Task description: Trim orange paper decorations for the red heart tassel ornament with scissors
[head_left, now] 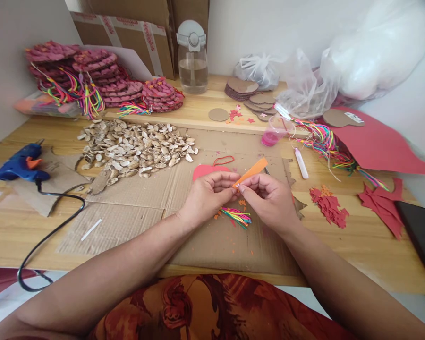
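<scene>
Both hands meet over a cardboard mat [123,222], pinching an orange paper strip [255,168] between thumbs and fingertips. My left hand [210,196] grips its lower end. My right hand [269,198] pinches the same end from the other side, and the strip's free end points up and away to the right. Partly hidden behind my left hand lies a red paper piece [208,171], with a red cord loop [224,160] beyond it. Under the hands a bundle of multicoloured cords [238,216] rests on the mat, with small orange scraps around.
A heap of peanut shells [138,146] covers the mat's back left. A blue glue gun [21,163] lies far left, its cable running over the table edge. Red paper scraps [329,206] and a phone [421,236] lie right. A water bottle [193,59] stands on the rear ledge.
</scene>
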Available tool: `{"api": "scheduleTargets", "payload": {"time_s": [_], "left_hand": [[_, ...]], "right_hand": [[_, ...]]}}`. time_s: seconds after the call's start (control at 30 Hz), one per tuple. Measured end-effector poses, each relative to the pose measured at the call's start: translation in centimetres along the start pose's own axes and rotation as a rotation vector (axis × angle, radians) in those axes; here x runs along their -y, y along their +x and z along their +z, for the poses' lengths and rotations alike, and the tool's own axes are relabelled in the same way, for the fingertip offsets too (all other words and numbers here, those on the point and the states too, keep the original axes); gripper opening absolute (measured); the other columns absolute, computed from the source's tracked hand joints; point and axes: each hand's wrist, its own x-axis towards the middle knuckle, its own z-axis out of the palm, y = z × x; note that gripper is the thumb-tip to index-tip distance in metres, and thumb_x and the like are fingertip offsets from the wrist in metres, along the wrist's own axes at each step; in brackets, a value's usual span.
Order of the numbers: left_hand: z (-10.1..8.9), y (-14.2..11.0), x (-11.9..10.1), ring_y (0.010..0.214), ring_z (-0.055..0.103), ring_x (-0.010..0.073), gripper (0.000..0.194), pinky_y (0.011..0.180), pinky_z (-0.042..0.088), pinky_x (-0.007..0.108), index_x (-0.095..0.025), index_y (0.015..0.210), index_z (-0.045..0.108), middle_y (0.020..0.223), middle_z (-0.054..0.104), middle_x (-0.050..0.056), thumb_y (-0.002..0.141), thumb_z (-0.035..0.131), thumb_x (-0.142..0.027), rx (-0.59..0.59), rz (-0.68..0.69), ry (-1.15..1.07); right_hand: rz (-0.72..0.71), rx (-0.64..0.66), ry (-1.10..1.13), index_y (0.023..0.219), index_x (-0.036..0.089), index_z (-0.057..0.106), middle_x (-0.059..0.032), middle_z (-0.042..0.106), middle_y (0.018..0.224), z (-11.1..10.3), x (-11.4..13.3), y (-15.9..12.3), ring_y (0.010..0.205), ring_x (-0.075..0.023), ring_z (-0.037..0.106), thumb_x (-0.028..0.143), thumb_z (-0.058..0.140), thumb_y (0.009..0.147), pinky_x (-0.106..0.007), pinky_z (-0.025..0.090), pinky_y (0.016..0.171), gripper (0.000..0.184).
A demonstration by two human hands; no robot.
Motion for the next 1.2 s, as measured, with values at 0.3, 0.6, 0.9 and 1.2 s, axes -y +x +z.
{"api": "scheduleTargets", "payload": {"time_s": [0.3, 0.6, 0.9, 1.2], "left_hand": [[0.2, -0.1, -0.2, 0.077, 0.069, 0.0109, 0.031, 0.075, 0.056, 0.024, -0.011, 0.099, 0.066, 0.094, 0.071, 0.007, 0.069, 0.074, -0.015, -0.024, -0.050, -0.085], [0.3, -0.1, -0.2, 0.068, 0.068, 0.0102, 0.023, 0.070, 0.056, 0.023, -0.012, 0.095, 0.067, 0.081, 0.072, 0.004, 0.072, 0.071, -0.015, -0.066, -0.069, -0.071], [0.0, 0.1, -0.1, 0.064, 0.068, 0.0105, 0.022, 0.067, 0.056, 0.023, -0.013, 0.093, 0.066, 0.079, 0.073, 0.005, 0.072, 0.070, -0.015, -0.100, -0.060, -0.025], [-0.1, 0.0, -0.8, 0.070, 0.070, 0.0118, 0.027, 0.068, 0.056, 0.021, -0.012, 0.100, 0.063, 0.075, 0.072, 0.004, 0.074, 0.070, -0.016, -0.098, -0.057, -0.041]], "right_hand": [[-0.003, -0.005, 0.003, 0.075, 0.017, 0.061, -0.0022, 0.068, 0.073, 0.0, -0.3, 0.0, 0.064, -0.0128, 0.063, 0.024, 0.065, 0.081, -0.025, 0.051, 0.060, 0.010], [-0.194, -0.060, -0.320, 0.085, 0.020, 0.063, -0.0022, 0.066, 0.076, 0.1, -0.8, -0.6, 0.059, -0.0126, 0.058, 0.026, 0.061, 0.085, -0.027, 0.046, 0.054, 0.006], [-0.185, -0.012, -0.372, 0.092, 0.022, 0.060, -0.0034, 0.069, 0.082, 0.3, -0.4, -1.0, 0.063, -0.0146, 0.060, 0.029, 0.059, 0.086, -0.029, 0.047, 0.058, 0.009], [0.030, -0.091, -0.015, 0.084, 0.019, 0.061, 0.0003, 0.061, 0.067, -1.1, -0.2, 0.5, 0.052, -0.0094, 0.051, 0.035, 0.059, 0.086, -0.023, 0.040, 0.046, 0.016]]}}
